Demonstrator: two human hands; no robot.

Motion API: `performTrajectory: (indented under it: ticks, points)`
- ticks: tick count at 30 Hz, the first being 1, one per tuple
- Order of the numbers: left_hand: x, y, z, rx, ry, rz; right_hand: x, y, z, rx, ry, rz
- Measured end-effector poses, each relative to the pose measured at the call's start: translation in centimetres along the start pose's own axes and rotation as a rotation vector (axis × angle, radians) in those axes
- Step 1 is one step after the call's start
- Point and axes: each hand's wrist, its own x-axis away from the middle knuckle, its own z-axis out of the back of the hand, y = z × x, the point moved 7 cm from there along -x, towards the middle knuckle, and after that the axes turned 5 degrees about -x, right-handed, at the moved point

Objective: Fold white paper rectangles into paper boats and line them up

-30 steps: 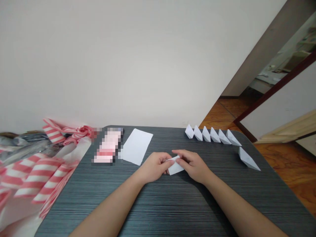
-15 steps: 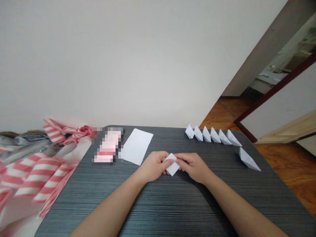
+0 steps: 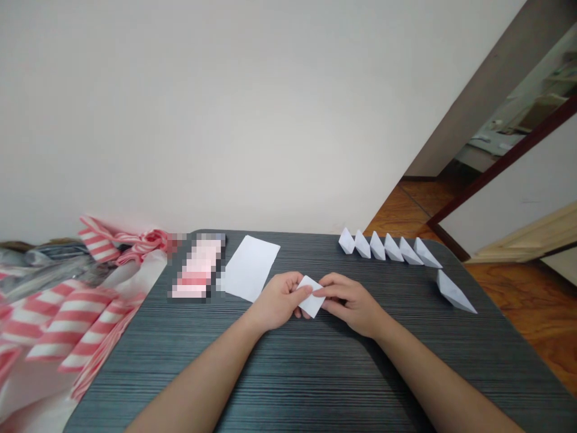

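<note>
Over the dark grey ribbed tabletop (image 3: 270, 385), near its middle, a small diamond-shaped piece of folded white paper (image 3: 311, 299) sits between my 2 hands, at 12 o'clock from my body. My left hand (image 3: 278, 302) grasps it from the 9 o'clock side, with my left thumb (image 3: 303, 292) lying across its upper face and my left fingers (image 3: 301, 313) tucked beneath its lower corner. My right hand (image 3: 349, 304) meets it from the 3 o'clock side, and my right fingertips (image 3: 319, 293) pinch its right edge. Both hands are closed on the paper, not clenched hard. I cannot tell whether it touches the tabletop or is held just above it.

At 11 o'clock, a flat rectangular sheet of white paper (image 3: 249, 267) lies at a slant, just beside a pixelated pink-and-white package (image 3: 197, 267). At 1 o'clock, 6 white folded paper boats (image 3: 392, 248) stand in a row along the far edge of the tabletop, and a 7th white folded paper boat (image 3: 454, 292) lies apart from them at 2 o'clock, near the right edge. At 10 o'clock, past the left edge, pink-and-white striped fabric (image 3: 72, 319) lies heaped. At 3 o'clock, beyond the tabletop, an orange-brown wooden floor (image 3: 532, 313) shows.
</note>
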Motion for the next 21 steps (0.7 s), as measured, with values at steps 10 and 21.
performTrajectory:
  ticks: [10,21]
  points:
    - [0.03,0.26,-0.02,-0.014,0.01,0.017,0.08,0.12,-0.21,0.013,-0.041,0.021]
    - [0.09,0.13,-0.37,-0.037,-0.053,-0.014,-0.2,-0.26,-0.08,0.002,0.007,-0.059]
